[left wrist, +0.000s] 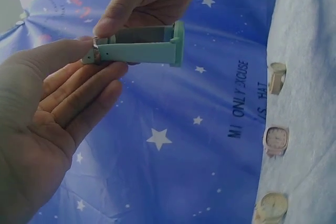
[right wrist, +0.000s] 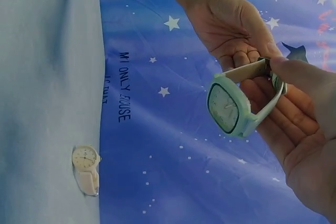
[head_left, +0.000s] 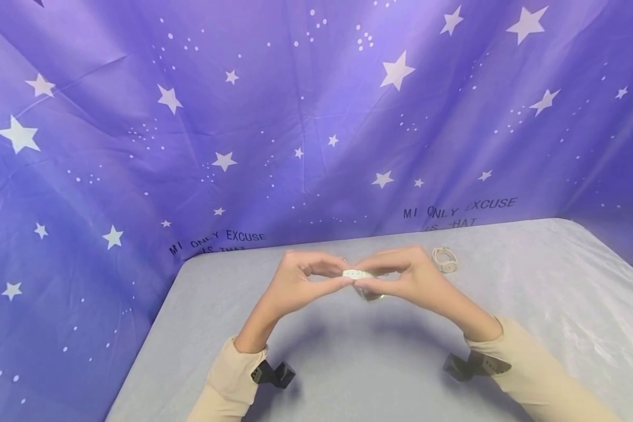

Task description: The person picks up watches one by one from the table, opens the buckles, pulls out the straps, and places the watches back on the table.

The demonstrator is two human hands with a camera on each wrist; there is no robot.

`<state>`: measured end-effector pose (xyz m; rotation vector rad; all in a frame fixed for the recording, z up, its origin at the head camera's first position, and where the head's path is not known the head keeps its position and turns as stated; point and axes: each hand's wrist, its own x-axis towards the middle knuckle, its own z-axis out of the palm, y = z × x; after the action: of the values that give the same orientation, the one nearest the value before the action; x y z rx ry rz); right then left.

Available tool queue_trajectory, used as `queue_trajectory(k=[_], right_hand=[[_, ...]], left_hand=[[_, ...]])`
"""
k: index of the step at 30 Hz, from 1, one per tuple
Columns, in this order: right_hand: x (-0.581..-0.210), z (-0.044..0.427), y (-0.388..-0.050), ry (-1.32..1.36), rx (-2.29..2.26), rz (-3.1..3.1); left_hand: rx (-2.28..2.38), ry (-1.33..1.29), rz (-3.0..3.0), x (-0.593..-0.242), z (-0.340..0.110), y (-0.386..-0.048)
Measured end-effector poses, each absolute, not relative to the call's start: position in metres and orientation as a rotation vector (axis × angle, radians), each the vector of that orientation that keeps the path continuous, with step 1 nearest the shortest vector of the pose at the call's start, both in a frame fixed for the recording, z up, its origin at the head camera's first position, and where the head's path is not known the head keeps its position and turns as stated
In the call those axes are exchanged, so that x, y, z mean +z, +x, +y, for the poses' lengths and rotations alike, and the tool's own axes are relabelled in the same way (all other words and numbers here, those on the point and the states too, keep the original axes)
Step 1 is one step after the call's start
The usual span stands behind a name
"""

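Observation:
A mint-green wristwatch point(right wrist: 229, 106) with a squarish face is held up above the table between both hands, its strap closed into a loop. My left hand point(head_left: 291, 286) pinches the strap near the buckle point(left wrist: 96, 50) between thumb and fingers. From the other side, my right hand point(head_left: 415, 281) pinches the same buckle end, its thumb meeting the left one. The watch case hangs away from the fingers, and the head view shows mostly the pale strap point(head_left: 353, 274). Fingers partly cover the buckle, so whether it is fastened cannot be told.
A beige watch point(head_left: 445, 259) lies on the grey cloth-covered table point(head_left: 358, 363), right of the hands. In the left wrist view, a pink watch point(left wrist: 276, 139) lies between a cream watch point(left wrist: 273, 207) and a tan watch point(left wrist: 277, 78). A purple star-patterned curtain point(head_left: 274, 117) hangs behind.

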<state>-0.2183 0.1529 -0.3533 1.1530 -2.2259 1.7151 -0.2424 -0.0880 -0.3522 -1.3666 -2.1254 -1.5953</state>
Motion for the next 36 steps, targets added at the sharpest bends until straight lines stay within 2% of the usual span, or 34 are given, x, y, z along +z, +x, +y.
queue_trajectory(k=[6, 12, 17, 26, 33, 36], right_hand=[[-0.3514, 0.1513, -0.2194, 1.169, 1.15, -2.127], [-0.3527, 0.1491, -0.2183, 1.154, 0.947, -2.121], [-0.3528, 0.1508, -0.2175, 1.122, 1.071, -2.223], [-0.3514, 0.1545, -0.2185, 1.105, 1.788, -2.286], [-0.3512, 0.1541, -0.2172, 1.113, 1.859, -2.233], [-0.3512, 0.1534, -0.217, 1.115, 1.707, -2.234]], left_hand=[[-1.144, -1.434, -2.136, -0.3476, -0.0851, -0.2404], [-0.802, -1.409, -2.093, -0.3472, -0.0807, -0.2357], [-0.979, -1.433, -2.082, -0.3499, -0.0829, -0.238], [-1.33, -1.452, -1.949, -0.3507, -0.0862, -0.2401], [-1.522, -1.404, -1.996, -0.35, -0.0867, -0.2402], [-1.47, -1.391, -2.032, -0.3502, -0.0873, -0.2407]])
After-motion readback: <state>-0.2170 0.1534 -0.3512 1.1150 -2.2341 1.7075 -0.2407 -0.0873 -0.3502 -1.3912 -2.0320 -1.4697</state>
